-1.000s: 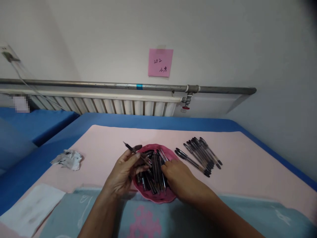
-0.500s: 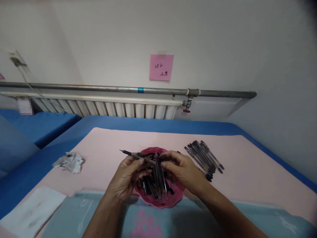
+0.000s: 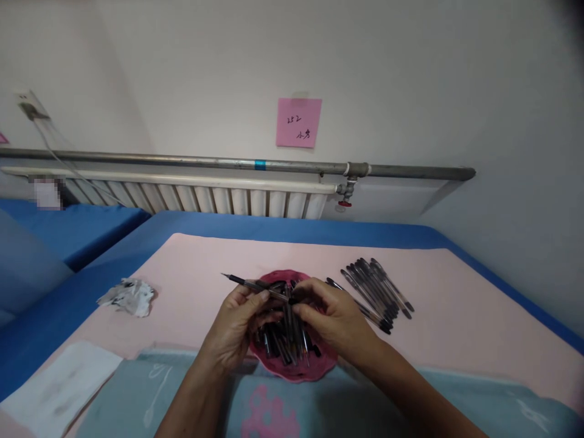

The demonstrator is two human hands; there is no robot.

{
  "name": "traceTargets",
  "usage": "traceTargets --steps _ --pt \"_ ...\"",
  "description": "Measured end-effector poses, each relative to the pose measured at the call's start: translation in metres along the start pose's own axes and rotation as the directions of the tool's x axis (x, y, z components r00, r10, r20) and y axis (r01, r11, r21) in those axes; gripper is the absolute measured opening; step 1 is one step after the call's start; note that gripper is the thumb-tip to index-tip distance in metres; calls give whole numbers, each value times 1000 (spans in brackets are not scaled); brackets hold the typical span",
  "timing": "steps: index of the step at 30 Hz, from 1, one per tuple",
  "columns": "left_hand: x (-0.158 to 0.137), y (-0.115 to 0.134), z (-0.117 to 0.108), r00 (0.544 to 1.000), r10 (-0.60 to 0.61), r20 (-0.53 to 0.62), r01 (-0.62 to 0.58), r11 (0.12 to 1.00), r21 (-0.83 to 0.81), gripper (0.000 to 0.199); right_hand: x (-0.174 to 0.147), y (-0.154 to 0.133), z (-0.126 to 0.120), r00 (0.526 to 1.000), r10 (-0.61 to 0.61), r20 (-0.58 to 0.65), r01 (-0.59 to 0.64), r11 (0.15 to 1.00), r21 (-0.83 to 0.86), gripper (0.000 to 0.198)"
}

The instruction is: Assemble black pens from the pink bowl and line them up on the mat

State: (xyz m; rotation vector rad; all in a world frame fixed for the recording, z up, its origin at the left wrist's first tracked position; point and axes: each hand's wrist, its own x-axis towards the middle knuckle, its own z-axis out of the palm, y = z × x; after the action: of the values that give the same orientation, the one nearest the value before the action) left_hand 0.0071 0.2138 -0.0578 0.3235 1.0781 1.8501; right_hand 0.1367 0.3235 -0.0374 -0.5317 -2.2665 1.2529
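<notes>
My left hand (image 3: 239, 322) is closed on a clear-barrelled pen (image 3: 255, 286) without a cap, its pointed tip aimed to the left. At the pen's back end, the thumb and fingers of my right hand (image 3: 331, 313) pinch together on a small dark end piece, partly covered by the fingers. Both hands are above a pink scalloped basket (image 3: 292, 375). Inside it lie several black and clear pen parts (image 3: 292, 337), some hidden by my hands.
To the right, a row of black-capped pens (image 3: 374, 289) rests on the pink table cover (image 3: 456, 316). Crumpled paper (image 3: 130, 297) and a smudged white sheet (image 3: 64, 386) lie at left. A blue-green cloth (image 3: 356, 407) runs along the front. Behind stands a radiator (image 3: 228, 198).
My right fingers have shifted slightly left onto the pen's back end, where a dark piece now shows. The left hand still holds the pen, nearly unmoved.
</notes>
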Motion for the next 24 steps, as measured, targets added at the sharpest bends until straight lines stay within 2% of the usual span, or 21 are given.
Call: traceTargets --steps 7,17,24 --pt "1 0 0 1000 -2 3 2 1000 -4 20 -1 -1 -1 998 -67 -6 65 988 -138 16" --pt "-1 0 2 1000 -6 -12 6 1000 -2 25 -2 -2 1 995 -94 -19 90 986 -141 14" --pt "0 -1 4 999 -1 -38 1 1000 -12 26 -6 3 6 977 -210 -32 196 949 -245 12"
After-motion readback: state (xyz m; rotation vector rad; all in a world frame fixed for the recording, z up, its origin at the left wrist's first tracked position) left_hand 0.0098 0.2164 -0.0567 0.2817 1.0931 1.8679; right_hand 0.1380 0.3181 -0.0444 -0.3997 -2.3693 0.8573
